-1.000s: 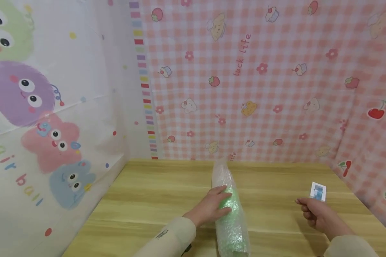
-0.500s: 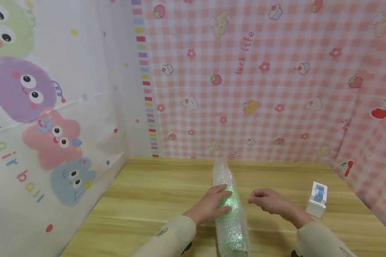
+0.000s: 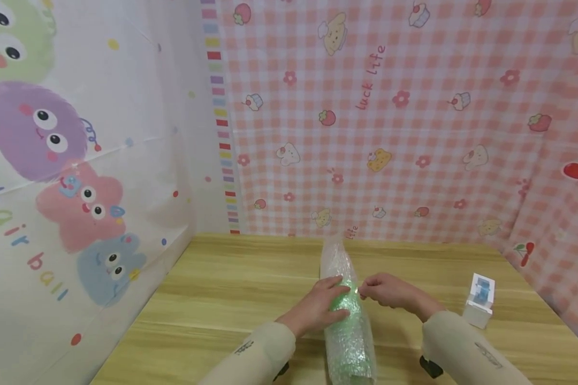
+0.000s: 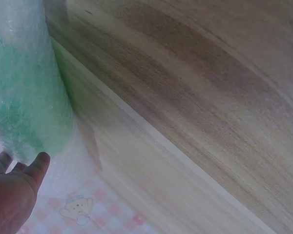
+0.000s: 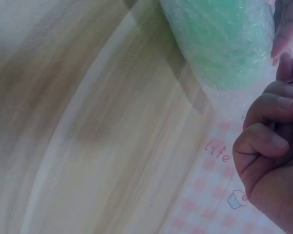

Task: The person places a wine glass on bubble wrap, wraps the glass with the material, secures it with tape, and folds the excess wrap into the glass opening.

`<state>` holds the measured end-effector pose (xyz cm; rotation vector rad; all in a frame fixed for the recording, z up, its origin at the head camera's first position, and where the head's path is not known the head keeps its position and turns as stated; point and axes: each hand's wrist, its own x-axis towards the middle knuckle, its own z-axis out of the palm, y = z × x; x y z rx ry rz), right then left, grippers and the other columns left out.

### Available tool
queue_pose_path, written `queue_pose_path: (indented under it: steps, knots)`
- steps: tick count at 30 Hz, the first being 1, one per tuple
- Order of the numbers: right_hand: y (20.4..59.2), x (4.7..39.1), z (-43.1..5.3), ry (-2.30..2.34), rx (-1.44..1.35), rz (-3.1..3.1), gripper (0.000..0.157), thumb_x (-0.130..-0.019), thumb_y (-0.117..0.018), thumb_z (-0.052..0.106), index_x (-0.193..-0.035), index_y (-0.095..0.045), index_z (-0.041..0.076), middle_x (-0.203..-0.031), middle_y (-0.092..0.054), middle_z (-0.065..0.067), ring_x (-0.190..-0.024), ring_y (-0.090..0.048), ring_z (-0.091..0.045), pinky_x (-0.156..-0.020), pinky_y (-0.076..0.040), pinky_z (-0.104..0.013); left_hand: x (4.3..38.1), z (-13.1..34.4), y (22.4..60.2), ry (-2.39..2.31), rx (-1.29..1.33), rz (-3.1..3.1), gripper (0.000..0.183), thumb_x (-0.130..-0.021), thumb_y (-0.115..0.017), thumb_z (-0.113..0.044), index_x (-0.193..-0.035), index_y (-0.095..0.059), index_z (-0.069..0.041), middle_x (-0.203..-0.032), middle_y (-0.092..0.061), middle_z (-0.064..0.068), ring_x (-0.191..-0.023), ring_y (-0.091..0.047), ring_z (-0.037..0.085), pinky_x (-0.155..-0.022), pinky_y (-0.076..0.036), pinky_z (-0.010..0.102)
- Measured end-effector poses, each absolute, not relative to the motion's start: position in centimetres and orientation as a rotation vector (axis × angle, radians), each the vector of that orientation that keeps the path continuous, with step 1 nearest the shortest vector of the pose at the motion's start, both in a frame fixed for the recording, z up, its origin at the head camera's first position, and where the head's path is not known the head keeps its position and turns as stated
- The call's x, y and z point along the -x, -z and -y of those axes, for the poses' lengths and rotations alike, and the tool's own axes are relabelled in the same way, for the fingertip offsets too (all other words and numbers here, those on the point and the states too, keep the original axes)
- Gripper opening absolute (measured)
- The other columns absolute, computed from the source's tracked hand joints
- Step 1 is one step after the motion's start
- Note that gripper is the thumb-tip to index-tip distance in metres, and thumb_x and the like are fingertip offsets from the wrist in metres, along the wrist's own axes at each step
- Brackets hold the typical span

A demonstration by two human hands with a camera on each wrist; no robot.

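Observation:
A long bundle of bubble wrap (image 3: 349,342) lies lengthwise on the table, with something green showing through it. My left hand (image 3: 315,307) rests on the bundle's left side and top, fingers spread and mostly straight. In the left wrist view, the fingertips (image 4: 38,165) touch the wrap. At the bundle's right edge is my right hand (image 3: 390,291), its thumb and index finger pinched together. A small shiny glint at those fingertips looks like a piece of clear tape (image 3: 356,290). The other fingers (image 5: 263,144) of this hand are curled into the palm.
A small white box-like dispenser (image 3: 479,313) with a blue piece (image 3: 483,290) in it stands on the table (image 3: 250,283) at the right. Behind the table hangs a pink checked cloth (image 3: 400,139); a white cartoon-print cloth (image 3: 144,107) covers the left side.
My right hand has moved left from the white dispenser to the bundle's right edge, fingertips pinched throughout. The left hand has stayed on the bundle. The view has shifted slightly.

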<state>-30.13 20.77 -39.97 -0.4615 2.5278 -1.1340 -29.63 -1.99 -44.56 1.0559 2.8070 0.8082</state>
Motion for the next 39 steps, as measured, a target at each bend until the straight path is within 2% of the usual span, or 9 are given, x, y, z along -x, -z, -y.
queue_pose_path:
  steps: [6,12,15,21,25,30,34,39]
  knots:
    - [40.0,30.7,-20.1,1.073,0.445,-2.549,0.024,-0.102,-0.052,0.022,-0.089,-0.067,0.008,-0.083,-0.057,-0.006,-0.057,-0.034,-0.014,-0.053,-0.031,-0.028,29.7,1.9,44.7,-0.812,-1.044,-2.804,0.053,-0.098,-0.063,-0.035,-0.146,-0.049,-0.017,-0.16,-0.028,0.006,-0.146,-0.024,0.023,-0.114,-0.032,0.043]
    - [40.1,31.1,-19.7,1.047,0.456,-2.53,0.024,-0.1,-0.053,0.023,-0.086,-0.066,0.009,-0.082,-0.056,-0.006,-0.06,-0.036,-0.014,-0.055,-0.031,-0.029,29.6,1.8,44.6,-0.801,-1.041,-2.812,0.054,-0.097,-0.063,-0.036,-0.146,-0.049,-0.018,-0.16,-0.029,0.005,-0.146,-0.025,0.023,-0.114,-0.033,0.043]
    - [40.1,31.1,-19.4,1.028,0.443,-2.54,0.023,-0.098,-0.056,0.024,-0.083,-0.066,0.009,-0.077,-0.053,-0.003,-0.062,-0.038,-0.015,-0.055,-0.032,-0.029,29.6,1.7,44.5,-0.79,-1.038,-2.815,0.054,-0.097,-0.063,-0.036,-0.146,-0.048,-0.018,-0.16,-0.029,0.005,-0.146,-0.025,0.023,-0.114,-0.032,0.043]
    - [40.3,31.3,-18.9,0.984,0.392,-2.586,0.026,-0.095,-0.061,0.025,-0.075,-0.063,0.009,-0.059,-0.038,0.004,-0.056,-0.033,-0.012,-0.051,-0.029,-0.025,29.5,1.7,44.5,-0.788,-1.042,-2.816,0.055,-0.097,-0.064,-0.035,-0.146,-0.048,-0.018,-0.16,-0.028,0.005,-0.146,-0.025,0.023,-0.114,-0.031,0.043]
    - [40.1,31.2,-18.5,0.943,0.303,-2.625,0.025,-0.093,-0.064,0.027,-0.075,-0.063,0.009,-0.064,-0.044,0.002,-0.059,-0.037,-0.014,-0.052,-0.031,-0.026,29.5,1.8,44.3,-0.782,-1.059,-2.825,0.055,-0.098,-0.063,-0.035,-0.147,-0.047,-0.017,-0.16,-0.029,0.006,-0.146,-0.025,0.024,-0.114,-0.031,0.044]
    - [40.1,30.8,-18.1,0.923,0.132,-2.639,0.025,-0.089,-0.067,0.032,-0.076,-0.066,0.01,-0.064,-0.045,0.001,-0.055,-0.034,-0.013,-0.049,-0.027,-0.025,29.4,2.1,44.2,-0.792,-1.066,-2.814,0.055,-0.098,-0.062,-0.034,-0.148,-0.045,-0.018,-0.16,-0.028,0.008,-0.146,-0.025,0.025,-0.114,-0.03,0.045]
    - [40.2,30.5,-17.9,0.962,0.061,-2.638,0.031,-0.086,-0.069,0.031,-0.064,-0.058,0.012,-0.058,-0.042,0.003,-0.051,-0.031,-0.011,-0.047,-0.025,-0.024,29.4,2.3,44.3,-0.794,-1.072,-2.805,0.053,-0.099,-0.061,-0.033,-0.148,-0.046,-0.019,-0.16,-0.028,0.01,-0.146,-0.025,0.026,-0.114,-0.03,0.046]
    - [41.0,30.1,-18.1,1.081,0.029,-2.591,0.042,-0.091,-0.068,0.033,-0.058,-0.05,0.013,-0.055,-0.039,0.004,-0.049,-0.027,-0.009,-0.045,-0.023,-0.022,29.3,2.4,44.5,-0.787,-1.048,-2.802,0.053,-0.099,-0.06,-0.035,-0.148,-0.047,-0.02,-0.16,-0.027,0.009,-0.146,-0.025,0.026,-0.115,-0.029,0.046]
